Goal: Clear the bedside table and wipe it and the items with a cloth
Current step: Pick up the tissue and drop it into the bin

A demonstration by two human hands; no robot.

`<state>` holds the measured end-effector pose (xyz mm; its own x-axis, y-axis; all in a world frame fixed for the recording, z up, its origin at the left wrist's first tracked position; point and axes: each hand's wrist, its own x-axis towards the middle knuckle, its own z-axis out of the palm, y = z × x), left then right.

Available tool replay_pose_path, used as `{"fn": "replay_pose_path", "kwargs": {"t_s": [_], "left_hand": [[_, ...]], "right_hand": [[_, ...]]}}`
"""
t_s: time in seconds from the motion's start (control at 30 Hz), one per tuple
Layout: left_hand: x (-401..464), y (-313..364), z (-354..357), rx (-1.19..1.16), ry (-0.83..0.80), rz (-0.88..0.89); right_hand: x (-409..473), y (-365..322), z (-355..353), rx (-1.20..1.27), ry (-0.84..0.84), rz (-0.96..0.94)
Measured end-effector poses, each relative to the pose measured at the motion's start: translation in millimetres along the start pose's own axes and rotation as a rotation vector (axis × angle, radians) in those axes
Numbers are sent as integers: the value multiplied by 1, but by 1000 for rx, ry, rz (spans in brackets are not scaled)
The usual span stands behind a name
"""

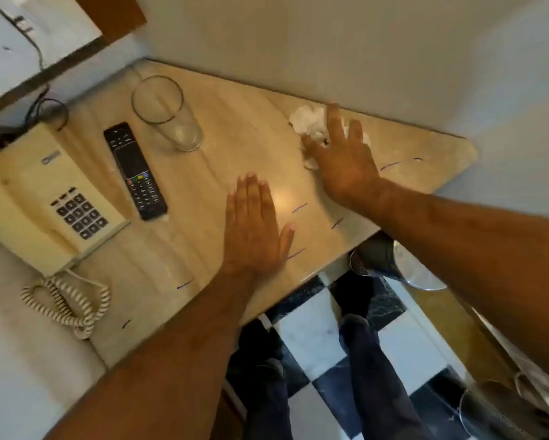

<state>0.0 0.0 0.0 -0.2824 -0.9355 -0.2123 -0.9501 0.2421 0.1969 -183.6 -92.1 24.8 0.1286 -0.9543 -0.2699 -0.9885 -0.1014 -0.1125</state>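
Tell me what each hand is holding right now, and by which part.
Nothing is held. The left hand lies flat and open on the bedside table. The right hand reaches with spread fingers over the crumpled white cloth, not yet closed on it.

The bedside table (222, 122) at centre frame has a smooth, polished, stone-like beige top with a glossy glare spot; the tall glass (166, 112) is clear and shiny; the remote (135, 171) is matt black plastic; the telephone (44, 198) at left is cream plastic; the cloth (308, 120) looks soft, white, crumpled.

Beige stone bedside table (222, 128), bearing telephone (41, 198), remote (135, 171), empty glass (168, 114), crumpled white cloth (309, 122)
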Motion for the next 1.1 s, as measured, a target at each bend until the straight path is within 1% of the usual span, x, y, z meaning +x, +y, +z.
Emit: {"fn": "replay_pose_path", "kwargs": {"t_s": [0.03, 0.1, 0.17, 0.23, 0.33, 0.47, 0.57, 0.63, 0.67, 0.7, 0.8, 0.83, 0.9, 0.97, 1.0, 1.03, 1.1], "left_hand": [[14, 10, 3, -18, 18, 1], [38, 26, 4, -49, 44, -10], [57, 42, 9, -58, 32, 1], [65, 54, 15, -75, 16, 15], [73, 68, 28, -74, 4, 53], [77, 66, 38, 22, -18, 73], [77, 65, 39, 53, -17, 74], [78, 67, 38, 57, -28, 77], [77, 66, 38, 68, -29, 76], [78, 67, 38, 78, -29, 75], [77, 66, 38, 71, -3, 83], [77, 67, 38, 67, 9, 85], [77, 67, 39, 65, 17, 86], [77, 67, 41, 70, 26, 86], [77, 67, 41, 70, 32, 85], [77, 67, 42, 70, 38, 85], [77, 68, 42, 68, 50, 83]], "right_hand": [[8, 9, 1, 5, -13, -23], [19, 22, -2, -88, -40, -84], [23, 31, -3, -120, -76, -121], [21, 36, -3, -121, -72, -120], [9, 49, -2, -42, -52, -52], [-36, 66, 14, 94, -8, 32], [-92, 69, 28, 227, 119, 94], [-138, 62, 41, 322, 212, 169], [-159, 57, 50, 374, 208, 227], [-180, 54, 60, 457, 162, 314], [-226, 44, 88, 768, -92, 615], [-232, 47, 98, 821, -130, 728], [-229, 67, 118, 799, -146, 963], [-212, 99, 137, 662, -161, 1151], [-204, 112, 146, 611, -153, 1195], [-197, 121, 155, 601, -128, 1189], [-189, 123, 171, 656, -121, 1057]]}}
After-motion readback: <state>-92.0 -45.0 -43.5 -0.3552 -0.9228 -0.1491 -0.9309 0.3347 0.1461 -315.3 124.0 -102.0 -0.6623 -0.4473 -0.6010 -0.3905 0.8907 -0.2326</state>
